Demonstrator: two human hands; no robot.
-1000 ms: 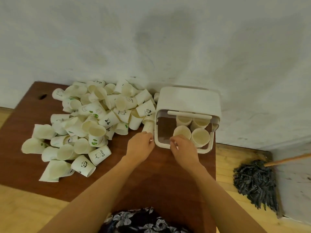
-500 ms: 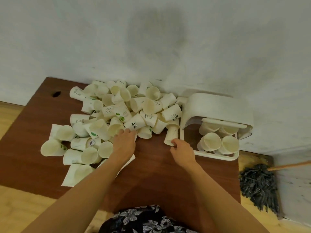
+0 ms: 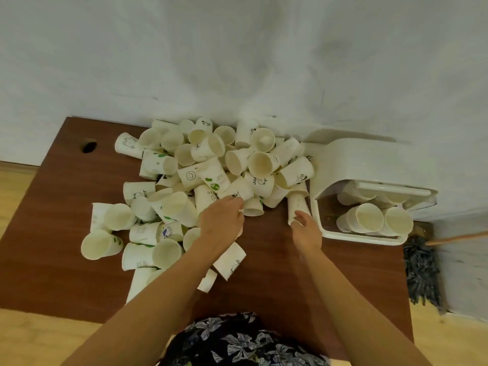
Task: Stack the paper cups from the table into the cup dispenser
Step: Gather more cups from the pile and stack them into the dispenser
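Paper cups (image 3: 211, 175) are still mostly sitting in a big loose pile on the worktop (image 3: 66, 194), just left of the cup dispenser (image 3: 369, 165), tipped every which way with plenty lying on their sides. The dispenser stands against the wall, and through its open front we can see a few short stacks already inside, so we'd say we're early in the job with a lot left to go.

Our left hand (image 3: 221, 220) is at the near edge of the pile, fingers curled over toward a cup with a little printed face on it; we can't tell whether it's actually pinching anything yet. Our right hand (image 3: 306, 231) is just beside the dispenser's near left corner, fingers loosely curled around the mouth of a single cup (image 3: 297, 207) that lies there pointing back toward the pile.

So this looks like the pick-up step. Next move, we reckon: get cups free of the heap without dragging neighbours along, turn them the same way as the stacks inside the dispenser, and nest them together before sliding them in.
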